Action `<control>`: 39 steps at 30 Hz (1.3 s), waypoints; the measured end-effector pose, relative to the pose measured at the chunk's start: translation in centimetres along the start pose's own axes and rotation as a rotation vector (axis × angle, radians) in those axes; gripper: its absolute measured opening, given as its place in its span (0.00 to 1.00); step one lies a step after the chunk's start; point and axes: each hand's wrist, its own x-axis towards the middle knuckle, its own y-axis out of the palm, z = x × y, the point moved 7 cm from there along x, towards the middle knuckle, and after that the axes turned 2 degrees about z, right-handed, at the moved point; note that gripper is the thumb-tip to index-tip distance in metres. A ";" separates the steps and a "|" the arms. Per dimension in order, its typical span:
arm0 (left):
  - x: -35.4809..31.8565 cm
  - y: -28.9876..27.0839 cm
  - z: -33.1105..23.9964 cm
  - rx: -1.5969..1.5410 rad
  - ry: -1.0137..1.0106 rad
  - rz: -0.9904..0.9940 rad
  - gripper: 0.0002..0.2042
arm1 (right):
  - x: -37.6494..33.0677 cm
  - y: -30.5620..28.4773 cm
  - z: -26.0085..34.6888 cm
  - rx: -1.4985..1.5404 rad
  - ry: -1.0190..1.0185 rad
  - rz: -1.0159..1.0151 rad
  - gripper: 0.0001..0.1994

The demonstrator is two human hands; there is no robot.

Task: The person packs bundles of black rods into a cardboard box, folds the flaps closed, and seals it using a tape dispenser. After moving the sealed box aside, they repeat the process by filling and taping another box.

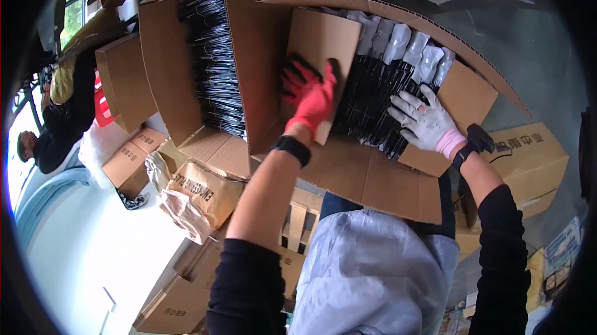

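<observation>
In front of me stands an open cardboard box holding a row of thin black wire-like pieces. Their far ends are wrapped in clear, whitish plastic sleeves. My left hand, in a red glove with dark fingertips, lies with fingers spread on a loose cardboard sheet at the left end of the row. My right hand, in a stained white glove, has its fingers spread over the right end of the row. Its palm is by another cardboard piece. Neither hand grips anything visible.
Left of this box, a second open carton is packed with similar black pieces. A brown paper package and smaller cartons lie farther left. A closed carton stands at the right. Another person is at far left.
</observation>
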 end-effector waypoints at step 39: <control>5.5 2.0 4.6 -1.120 -0.246 0.489 0.33 | 9.4 -1.9 3.1 0.000 -0.119 -0.259 0.26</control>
